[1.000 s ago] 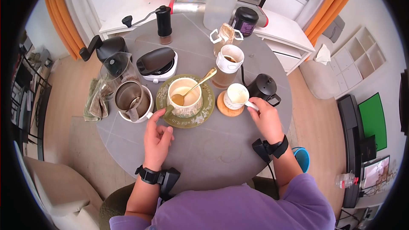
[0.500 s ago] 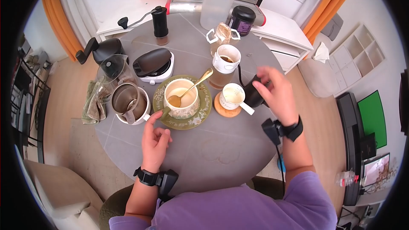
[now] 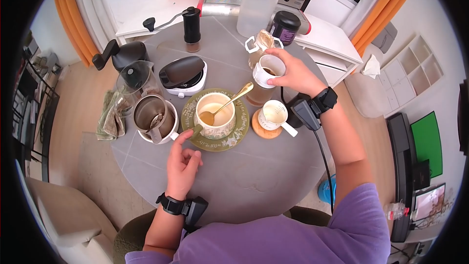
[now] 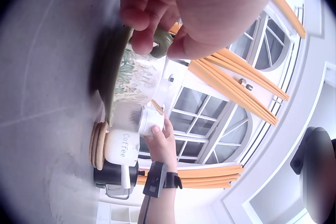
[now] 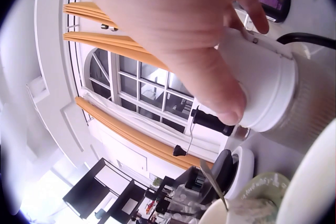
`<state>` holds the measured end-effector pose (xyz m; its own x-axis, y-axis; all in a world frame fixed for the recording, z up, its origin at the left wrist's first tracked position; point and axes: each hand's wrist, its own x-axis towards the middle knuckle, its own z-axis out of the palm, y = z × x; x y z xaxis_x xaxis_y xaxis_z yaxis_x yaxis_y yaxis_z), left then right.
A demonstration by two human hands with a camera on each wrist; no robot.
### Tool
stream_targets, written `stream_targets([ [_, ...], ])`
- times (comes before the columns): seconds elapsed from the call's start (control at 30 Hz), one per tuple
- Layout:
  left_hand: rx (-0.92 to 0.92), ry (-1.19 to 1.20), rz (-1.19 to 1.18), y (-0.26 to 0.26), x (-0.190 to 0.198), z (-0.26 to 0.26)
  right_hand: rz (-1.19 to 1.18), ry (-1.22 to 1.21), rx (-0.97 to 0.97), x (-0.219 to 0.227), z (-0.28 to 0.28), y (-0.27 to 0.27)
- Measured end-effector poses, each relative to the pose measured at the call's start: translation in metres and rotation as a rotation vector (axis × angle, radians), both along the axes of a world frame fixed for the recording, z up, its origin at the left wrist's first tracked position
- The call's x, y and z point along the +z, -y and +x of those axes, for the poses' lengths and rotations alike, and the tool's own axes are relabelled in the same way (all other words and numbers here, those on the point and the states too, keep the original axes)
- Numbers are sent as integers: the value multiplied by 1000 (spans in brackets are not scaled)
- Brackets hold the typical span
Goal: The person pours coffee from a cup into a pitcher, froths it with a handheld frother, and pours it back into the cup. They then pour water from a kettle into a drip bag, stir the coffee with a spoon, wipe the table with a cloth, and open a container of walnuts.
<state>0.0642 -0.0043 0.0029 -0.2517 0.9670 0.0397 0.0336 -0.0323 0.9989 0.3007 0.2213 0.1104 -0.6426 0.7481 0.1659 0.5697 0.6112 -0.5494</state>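
My right hand point(image 3: 293, 72) grips the white collar of a ribbed, see-through jar point(image 3: 257, 97) with brown liquid inside. Thumb and fingers are on opposite sides of the collar point(image 5: 265, 85) in the right wrist view. My left hand point(image 3: 181, 170) rests near the table, its index fingertip at the green handle point(image 4: 161, 43) of a floral cup point(image 3: 216, 126); the other fingers are loosely bent. A gold spoon point(image 3: 234, 99) leans in that cup, which stands on a green saucer point(image 3: 239, 134). To its right, a small white Coffee cup point(image 3: 273, 114) sits on a wooden coaster point(image 3: 264, 132).
At left stand a white cup point(image 3: 171, 137) holding a metal strainer point(image 3: 151, 112), a glass pitcher point(image 3: 137, 76), and a white scale point(image 3: 188, 89) bearing a black object. Behind are a hand grinder point(image 3: 192, 27), tall plastic jug point(image 3: 256, 10), and purple-labelled black jar point(image 3: 286, 27).
My right hand has let go of the Coffee cup's handle, moved up and away past the black pot, and taken hold of the jar's white collar. My left hand stays by the green handle.
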Motion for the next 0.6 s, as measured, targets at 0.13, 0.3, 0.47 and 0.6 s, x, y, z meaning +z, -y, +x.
stream_targets([
  [0.13, -12, 53, -4, 0, -1, 0, 26, -198, -76, 2, 3, 0],
  [0.3, -17, 7, 9, 0, -1, -1, 33, -127, -32, -3, 5, 3],
  [0.47, -4, -16, 5, 0, 0, 0, 3, -102, -64, -2, 3, 8],
  [0.6, -12, 14, -33, 0, 3, -1, 20, -81, -67, -5, 3, 7],
])
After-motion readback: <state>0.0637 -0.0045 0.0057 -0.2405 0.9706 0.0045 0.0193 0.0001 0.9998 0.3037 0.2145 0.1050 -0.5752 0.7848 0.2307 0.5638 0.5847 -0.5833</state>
